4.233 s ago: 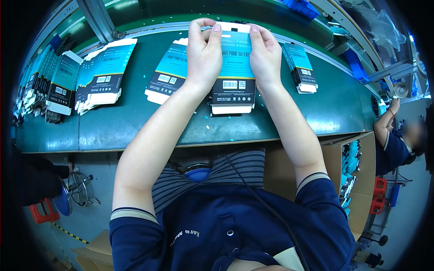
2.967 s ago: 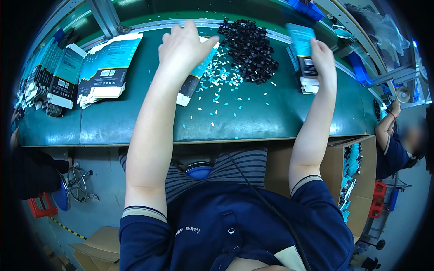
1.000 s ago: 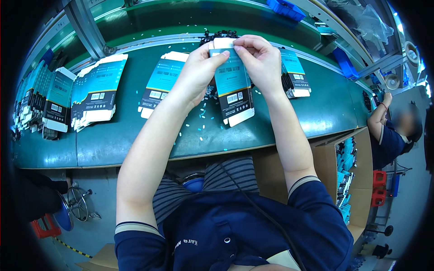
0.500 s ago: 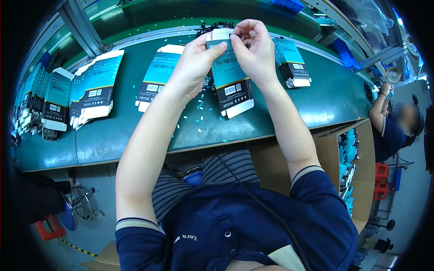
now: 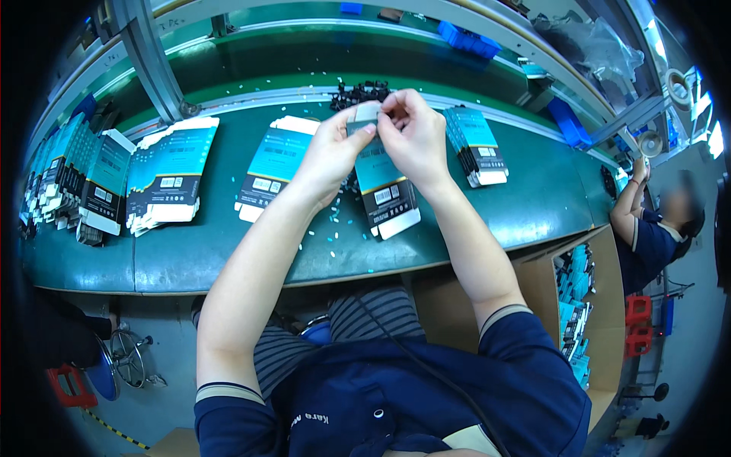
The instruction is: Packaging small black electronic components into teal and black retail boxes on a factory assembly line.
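Note:
A flat teal-and-black cardboard box [image 5: 384, 196] with white end flaps hangs tilted over the table's middle. My left hand [image 5: 332, 156] is closed on its upper left edge, thumb lying across the front. At the white top flap [image 5: 366, 112], my right hand [image 5: 417, 141] has its thumb and fingertips pinched together. What those fingertips hold, if anything, is too small to tell. Just beyond my hands lies a heap of small black plastic parts [image 5: 358, 94].
Flat boxes lie in a small stack [image 5: 279, 164], a fanned stack [image 5: 171, 171] and a row [image 5: 65, 175] to the left. More boxes [image 5: 477, 145] lie right. Pale bits dot the green table [image 5: 525, 206]. A carton [image 5: 601, 320] of boxes stands lower right; a co-worker [image 5: 655, 221] sits beyond.
The whole view has shifted, so table and hands appear lower. My left hand keeps its hold on the box. My right fingertips remain pinched at the top flap, slightly turned.

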`<state>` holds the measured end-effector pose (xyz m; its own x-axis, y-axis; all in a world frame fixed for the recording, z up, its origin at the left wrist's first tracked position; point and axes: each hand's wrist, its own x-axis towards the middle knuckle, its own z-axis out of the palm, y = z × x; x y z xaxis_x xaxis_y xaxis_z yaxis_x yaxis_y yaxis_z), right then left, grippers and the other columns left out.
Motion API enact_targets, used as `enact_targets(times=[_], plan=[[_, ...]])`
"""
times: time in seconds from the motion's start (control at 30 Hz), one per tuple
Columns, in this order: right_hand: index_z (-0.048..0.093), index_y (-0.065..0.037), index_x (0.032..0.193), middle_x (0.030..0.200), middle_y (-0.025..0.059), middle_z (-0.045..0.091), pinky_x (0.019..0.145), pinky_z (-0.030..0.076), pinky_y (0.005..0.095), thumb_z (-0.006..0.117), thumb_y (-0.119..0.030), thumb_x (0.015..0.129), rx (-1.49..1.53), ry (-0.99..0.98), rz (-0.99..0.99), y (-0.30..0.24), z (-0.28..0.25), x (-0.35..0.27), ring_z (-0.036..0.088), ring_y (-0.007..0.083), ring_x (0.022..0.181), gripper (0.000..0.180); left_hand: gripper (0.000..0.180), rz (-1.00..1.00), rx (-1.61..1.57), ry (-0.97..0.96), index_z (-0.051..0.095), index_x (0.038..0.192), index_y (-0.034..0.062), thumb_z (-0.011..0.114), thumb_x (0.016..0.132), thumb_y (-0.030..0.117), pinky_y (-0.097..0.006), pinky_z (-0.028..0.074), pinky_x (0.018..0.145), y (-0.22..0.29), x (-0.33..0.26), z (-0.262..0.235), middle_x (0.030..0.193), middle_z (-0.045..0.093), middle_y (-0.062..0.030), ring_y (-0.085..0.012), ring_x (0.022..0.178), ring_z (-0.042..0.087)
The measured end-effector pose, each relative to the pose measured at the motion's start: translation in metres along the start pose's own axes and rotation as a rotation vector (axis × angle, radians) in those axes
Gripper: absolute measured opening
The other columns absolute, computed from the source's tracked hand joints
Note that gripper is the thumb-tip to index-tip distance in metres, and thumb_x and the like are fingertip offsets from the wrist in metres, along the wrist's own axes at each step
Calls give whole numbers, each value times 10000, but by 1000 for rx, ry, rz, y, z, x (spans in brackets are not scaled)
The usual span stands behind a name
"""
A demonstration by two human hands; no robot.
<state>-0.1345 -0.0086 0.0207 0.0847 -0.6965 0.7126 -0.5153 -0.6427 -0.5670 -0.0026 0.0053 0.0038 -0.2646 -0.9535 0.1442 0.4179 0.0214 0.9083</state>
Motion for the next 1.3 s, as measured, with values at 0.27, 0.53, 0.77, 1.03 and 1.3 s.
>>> enact_targets(times=[0.27, 0.53, 0.77, 1.03, 1.3], plan=[[581, 16, 827, 700, 76, 625, 570, 481, 235, 621, 31, 707, 31, -89, 140, 0, -1, 7, 594, 107, 601, 127, 340, -57, 107, -16, 492, 1238, -2, 533, 913, 90, -261, 458, 847, 4, 2, -5, 1099, 602, -87, -125, 988, 569], [589, -27, 1056, 972, 82, 595, 802, 484, 268, 592, 38, 782, 774, -137, 487, 14, -9, 17, 579, 143, 914, 281, 328, -53, 24, -1, 524, 1222, 43, 553, 911, 142, -224, 463, 763, 12, -2, -2, 1044, 602, -48, -88, 916, 567], [604, -10, 1054, 956, 86, 637, 829, 507, 299, 639, -10, 805, 1167, -417, 727, 24, -24, 16, 613, 163, 897, 252, 221, -195, -91, -11, 609, 1071, 90, 558, 907, 229, -268, 491, 712, 24, -1, -6, 939, 630, -7, -87, 828, 594], [590, -33, 1028, 967, 67, 615, 835, 490, 306, 650, -29, 797, 1257, -577, 730, 35, -29, 9, 594, 159, 914, 239, 118, 31, 350, 38, 650, 945, 17, 577, 877, 80, -240, 507, 641, 10, 2, 0, 817, 642, -32, -94, 726, 601], [608, -41, 994, 925, 59, 639, 769, 520, 276, 672, -63, 803, 1208, -628, 812, 41, -18, 3, 623, 138, 874, 203, 127, 124, 585, 54, 602, 753, -8, 650, 783, 105, -249, 423, 538, -10, 12, -19, 655, 601, -48, -80, 596, 525]])
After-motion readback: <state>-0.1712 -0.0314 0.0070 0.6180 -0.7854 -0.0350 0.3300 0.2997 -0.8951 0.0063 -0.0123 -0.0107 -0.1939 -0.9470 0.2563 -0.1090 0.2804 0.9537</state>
